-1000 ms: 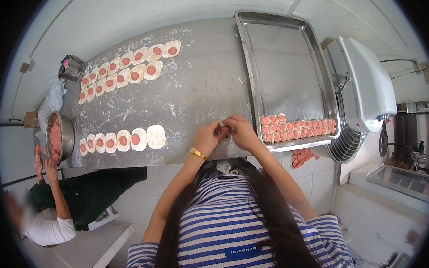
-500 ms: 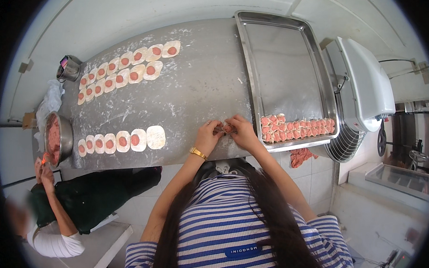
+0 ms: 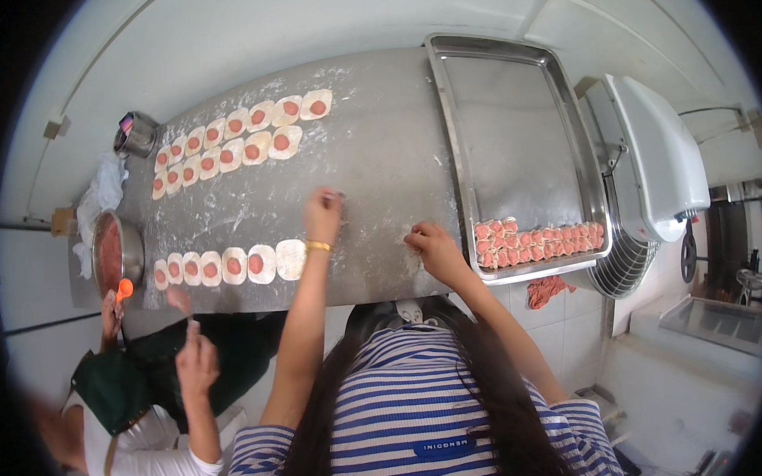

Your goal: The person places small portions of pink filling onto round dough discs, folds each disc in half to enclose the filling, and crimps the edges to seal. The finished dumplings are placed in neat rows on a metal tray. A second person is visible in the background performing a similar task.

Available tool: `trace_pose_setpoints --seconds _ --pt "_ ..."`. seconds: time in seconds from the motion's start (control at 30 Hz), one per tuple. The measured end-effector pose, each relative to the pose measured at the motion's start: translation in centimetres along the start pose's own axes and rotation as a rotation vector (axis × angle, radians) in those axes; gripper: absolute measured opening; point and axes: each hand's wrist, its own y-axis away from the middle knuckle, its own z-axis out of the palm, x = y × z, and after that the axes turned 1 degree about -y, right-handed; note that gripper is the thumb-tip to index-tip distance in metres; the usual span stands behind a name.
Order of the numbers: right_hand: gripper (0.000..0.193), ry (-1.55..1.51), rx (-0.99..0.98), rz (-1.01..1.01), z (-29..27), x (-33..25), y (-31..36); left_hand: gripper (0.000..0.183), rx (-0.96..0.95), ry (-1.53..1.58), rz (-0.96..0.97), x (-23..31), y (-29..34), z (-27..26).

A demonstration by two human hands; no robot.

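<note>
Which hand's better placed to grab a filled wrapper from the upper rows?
Probably the left hand: it's nearer those filled wrappers; the right hand is farther away, near the metal tray.

The tabletop (image 3: 392, 154) is dull grey metal; the tray (image 3: 519, 142) along its right edge is smooth, glossy metal. The dough wrappers (image 3: 291, 259) look matt, the left-edge bowl (image 3: 132, 250) shiny metal.

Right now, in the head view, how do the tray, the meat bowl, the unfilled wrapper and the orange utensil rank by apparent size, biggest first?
1. Tray, clearly largest
2. Meat bowl
3. Unfilled wrapper, beside the left forearm
4. Orange utensil, smallest
</note>
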Motion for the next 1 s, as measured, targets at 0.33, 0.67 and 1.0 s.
trace_pose_setpoints --seconds 0.33,0.67,1.0 --pt "0.039 -0.226 0.328 0.375 -14.0 6.0 3.2 0.034 0.232 -0.454 -0.254 -7.2 -13.9 -2.9" --pt "0.033 0.198 0.017 0.284 -16.3 12.8 4.0 0.028 0.361 0.772 -0.606 -7.9 -15.5 -1.3" --pt "0.034 0.208 -0.21 0.223 -17.0 12.6 4.3 0.03 0.303 1.381 -0.477 -4.4 -8.3 0.5"
